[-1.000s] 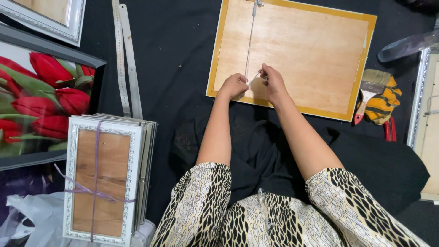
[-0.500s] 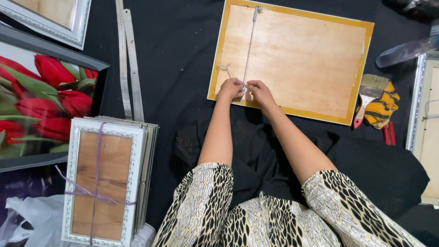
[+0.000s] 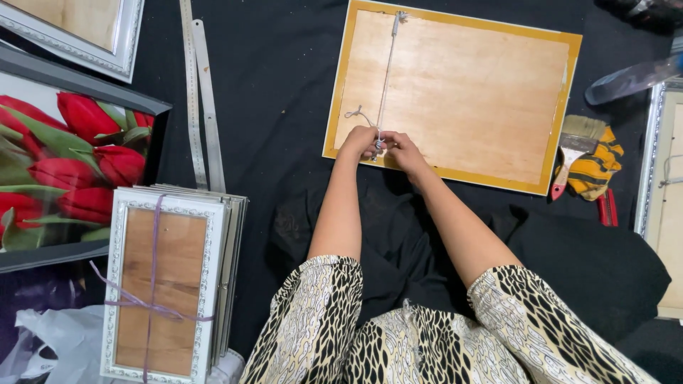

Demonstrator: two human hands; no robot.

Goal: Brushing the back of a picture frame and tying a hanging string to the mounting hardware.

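Head view, the only one: my left hand (image 3: 358, 141) and right hand (image 3: 403, 149) meet at the near edge of the frame back (image 3: 469, 92), a plywood panel with a yellow border lying face down on the black cloth (image 3: 277, 85). Both grips are closed on the string (image 3: 386, 78), pinching it between fingertips right at the lower fixing point; the knot itself is too small to make out. The string runs straight up the panel to the upper fixing near the far edge, and a loose tail curls off just left of my left hand. Judgement on doing this step well: keep the line taut against the upper fixing while I work the knot, pinch close to the fixing so no slack creeps in, and hold the tail clear of the loop. The frame should stay flat; pulling upward could lift its near edge. Around the work: two steel rulers (image 3: 199, 107) lie well to the left, a tied stack of frames (image 3: 167, 277) sits near my left elbow, a tulip picture (image 3: 64, 156) beyond it, and a brush (image 3: 573, 146) with a striped glove (image 3: 596, 167) rests just beside the frame's right edge.
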